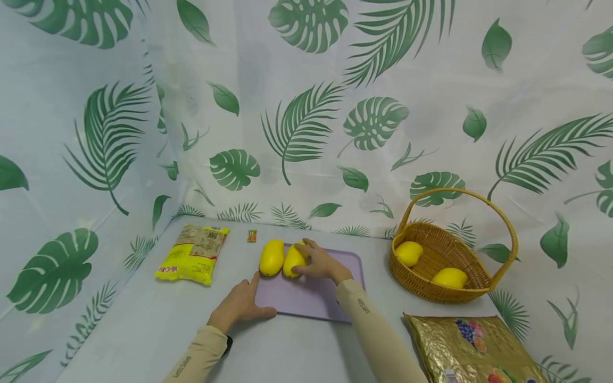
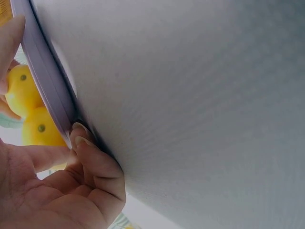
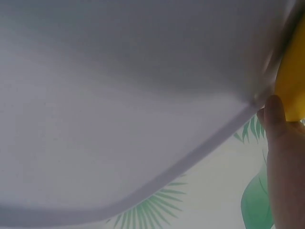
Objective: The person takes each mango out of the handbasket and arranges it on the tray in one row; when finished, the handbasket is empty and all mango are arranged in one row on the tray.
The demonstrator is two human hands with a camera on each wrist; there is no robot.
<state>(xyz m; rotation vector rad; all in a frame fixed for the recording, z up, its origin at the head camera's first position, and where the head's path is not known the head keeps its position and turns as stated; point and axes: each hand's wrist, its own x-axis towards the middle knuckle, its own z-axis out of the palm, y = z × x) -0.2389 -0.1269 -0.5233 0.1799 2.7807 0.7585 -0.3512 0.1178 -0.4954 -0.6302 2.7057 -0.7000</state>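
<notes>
Two yellow mangoes lie side by side on the far left part of a purple tray [image 1: 306, 300]. My right hand [image 1: 320, 261] holds the right mango [image 1: 293, 261], its thumb at the near end and its fingers over the top. In the right wrist view, fingers [image 3: 275, 117] sit against the yellow skin. The left mango [image 1: 271, 258] is beside it, free of that hand. My left hand [image 1: 241, 304] grips the tray's near left corner. In the left wrist view, its curled fingers [image 2: 97, 164] press the tray's side and the thumb lies on the rim.
A wicker basket [image 1: 421, 287] with a tall handle stands at the right, with two more mangoes [image 1: 450, 277] inside. A gold fruit-print bag [image 1: 471, 340] lies in front of it. On the left are a yellow packet [image 1: 193, 255] and a small wrapped piece [image 1: 251, 235]. Leaf-print curtains stand behind.
</notes>
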